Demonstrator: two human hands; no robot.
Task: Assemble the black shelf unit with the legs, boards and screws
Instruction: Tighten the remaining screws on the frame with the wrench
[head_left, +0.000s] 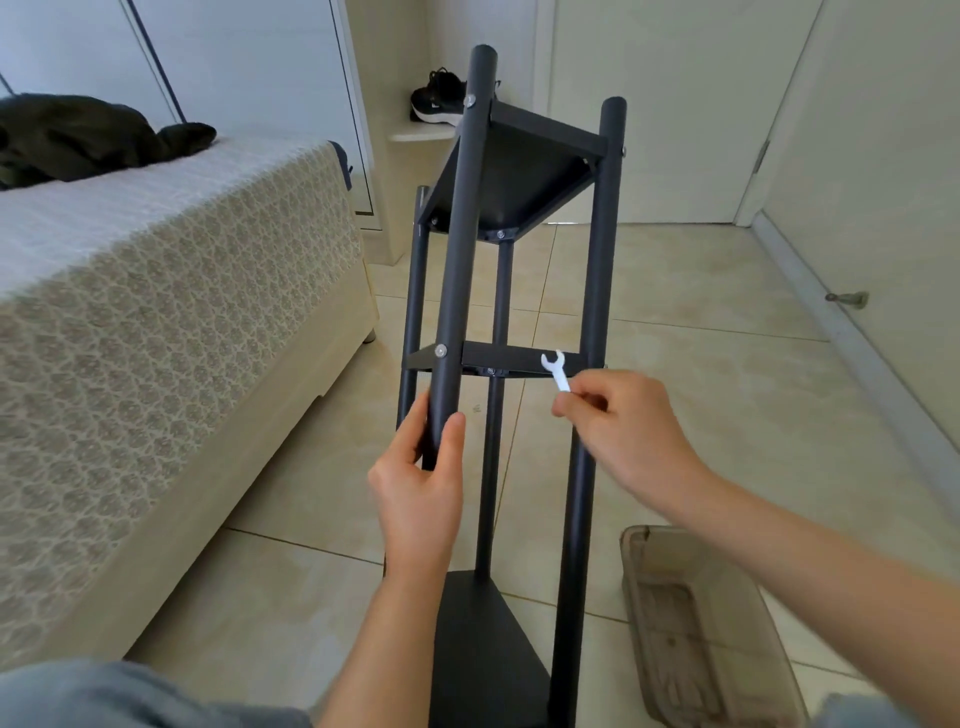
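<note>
A black shelf unit (498, 291) lies tilted over a beige tiled floor (675, 322) beside a bed (156, 291). Left hand (421, 483) grips a leg (457, 260); right hand (618, 421) pinches a small white wrench (556, 370).

Shelf unit (519, 176) between hands.
Left hand (418, 483) round left leg (457, 260), right hand (628, 431) pinches wrench (556, 370) (tip before middle board (514, 358)); bed (156, 312) left of both, tray (636, 587) nearer than right hand.

Matt black metal legs (457, 249), shiny silver wrench (556, 370), glossy tiled floor (675, 332).
</note>
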